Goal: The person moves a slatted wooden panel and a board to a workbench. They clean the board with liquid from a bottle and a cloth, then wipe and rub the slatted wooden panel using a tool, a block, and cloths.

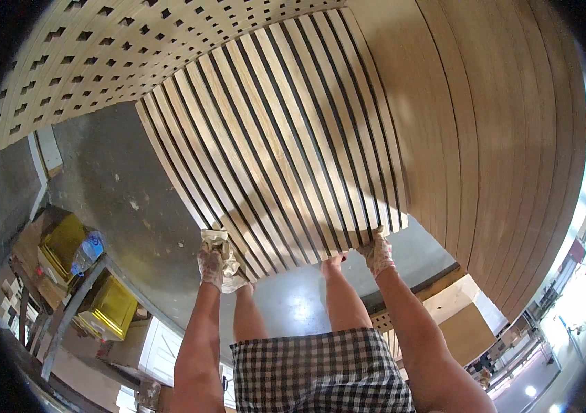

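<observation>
A pale wood slat panel [286, 144], its strips parted by dark grooves, slants up and away in front of me. My left hand [212, 263], in a stained light glove, is closed on the panel's near left corner. Crumpled cream material [229, 265] shows beside that hand; I cannot tell whether it is part of the glove or a cloth. My right hand [378, 255], also in a stained glove, is closed on the near edge toward the panel's right end. The fingers under the panel are hidden.
Large brown boards [486, 138] stand stacked along the right, close to the panel. Beyond the panel's far edge lies a lattice of pale wood with square holes [93, 55]. On the left are yellow containers [108, 308], a plastic bottle [88, 253] and a curved metal rail [72, 306].
</observation>
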`<state>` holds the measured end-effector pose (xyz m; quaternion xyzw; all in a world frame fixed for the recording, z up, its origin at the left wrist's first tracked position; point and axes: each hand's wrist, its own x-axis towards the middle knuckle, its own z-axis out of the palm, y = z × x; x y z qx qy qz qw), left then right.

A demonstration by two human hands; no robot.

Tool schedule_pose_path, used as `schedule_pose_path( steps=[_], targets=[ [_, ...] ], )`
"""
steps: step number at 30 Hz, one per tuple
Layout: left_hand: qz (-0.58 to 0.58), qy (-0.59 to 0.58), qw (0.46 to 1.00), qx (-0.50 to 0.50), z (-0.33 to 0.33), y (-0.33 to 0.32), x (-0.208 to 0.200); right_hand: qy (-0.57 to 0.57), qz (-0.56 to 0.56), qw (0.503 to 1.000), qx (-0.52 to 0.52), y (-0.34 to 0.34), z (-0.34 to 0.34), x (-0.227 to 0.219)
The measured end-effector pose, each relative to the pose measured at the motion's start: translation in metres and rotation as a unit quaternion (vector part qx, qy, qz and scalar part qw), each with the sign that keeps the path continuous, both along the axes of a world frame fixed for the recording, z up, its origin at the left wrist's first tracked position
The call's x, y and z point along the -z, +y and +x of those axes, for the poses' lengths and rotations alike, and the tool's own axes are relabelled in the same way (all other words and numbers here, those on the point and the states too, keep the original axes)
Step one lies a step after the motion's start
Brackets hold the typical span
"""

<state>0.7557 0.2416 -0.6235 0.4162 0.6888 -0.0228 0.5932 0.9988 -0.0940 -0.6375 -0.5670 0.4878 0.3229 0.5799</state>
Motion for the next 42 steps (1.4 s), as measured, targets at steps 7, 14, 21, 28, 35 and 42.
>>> schedule_pose_path(
  steps=[7,14,21,28,35,42],
  targets=[
    [0.028,0.065,0.997,-0.021,0.020,0.013,-0.003,0.023,-0.015,0.999,-0.025,0.015,0.018,-0.008],
    [0.065,-0.017,0.998,-0.004,0.014,0.020,0.012,0.090,0.131,0.970,0.182,0.031,0.028,-0.010],
    [0.035,0.052,0.997,0.049,0.030,0.015,0.008,0.089,0.106,0.985,0.100,0.021,0.036,-0.016],
    [0.042,0.040,0.986,0.156,0.011,0.029,0.024,0.070,0.140,0.982,-0.109,0.019,0.037,-0.017],
    [-0.091,-0.149,0.972,-0.160,0.038,0.018,-0.021,-0.079,-0.014,0.733,-0.676,-0.016,-0.049,-0.007],
    [-0.228,-0.041,0.952,-0.198,-0.026,-0.099,-0.020,-0.017,0.029,0.998,-0.048,0.049,-0.110,0.026]
  ],
)
